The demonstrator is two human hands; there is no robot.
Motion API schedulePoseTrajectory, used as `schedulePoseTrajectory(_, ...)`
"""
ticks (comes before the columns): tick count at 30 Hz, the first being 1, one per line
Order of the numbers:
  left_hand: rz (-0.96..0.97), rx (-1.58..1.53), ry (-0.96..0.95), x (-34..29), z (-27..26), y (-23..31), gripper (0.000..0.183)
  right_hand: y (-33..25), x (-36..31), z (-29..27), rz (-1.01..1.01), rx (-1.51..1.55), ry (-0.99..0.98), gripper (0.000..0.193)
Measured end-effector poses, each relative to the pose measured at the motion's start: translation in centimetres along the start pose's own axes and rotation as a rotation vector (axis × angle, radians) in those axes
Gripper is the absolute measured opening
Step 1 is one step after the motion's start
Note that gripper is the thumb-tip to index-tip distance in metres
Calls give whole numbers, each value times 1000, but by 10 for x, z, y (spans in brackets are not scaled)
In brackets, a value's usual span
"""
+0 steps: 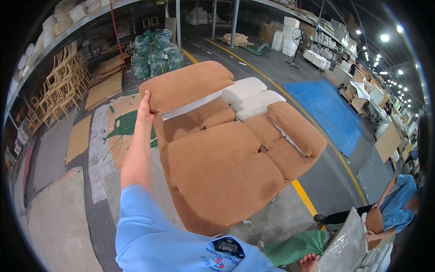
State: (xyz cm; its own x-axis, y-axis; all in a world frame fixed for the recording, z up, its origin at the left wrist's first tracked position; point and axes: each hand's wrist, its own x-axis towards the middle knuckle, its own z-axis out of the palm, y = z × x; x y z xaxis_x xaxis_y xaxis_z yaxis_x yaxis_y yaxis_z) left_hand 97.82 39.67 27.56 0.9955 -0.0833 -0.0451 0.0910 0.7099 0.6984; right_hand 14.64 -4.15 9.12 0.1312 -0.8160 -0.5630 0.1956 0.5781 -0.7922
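Note:
My left hand (145, 107) grips the left end of a long brown back cushion (192, 85). This cushion tilts up over the far left part of a brown upholstered sofa (222, 170), and white fabric shows along its lower edge. A second brown cushion (290, 127) rests on the sofa's right side, also with a white strip. Beyond the sofa lie two white cushions (258, 104). At the bottom edge my right hand (309, 263) shows only in part, its fingers loosely curled beside a green sack (294, 248); nothing can be seen in it.
At right, a co-worker in a blue shirt (398, 208) handles a brown piece beside a plastic-wrapped bundle (344, 242). A blue sheet (324, 113) covers floor past a yellow line. Green-wrapped bundles (156, 54) and stacked wooden chair frames (59, 84) stand far left. Cardboard (61, 217) lies left.

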Motion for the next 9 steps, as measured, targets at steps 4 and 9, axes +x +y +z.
schedulePoseTrajectory(4, 106, 317, 670, 3, -64, -18, 57, 52, -1, 34, 243, -143, 87, 52)
schedulePoseTrajectory(9, -28, 264, 460, 9, -82, -66, 42, 70, -5, 13, 293, -186, 48, 60)
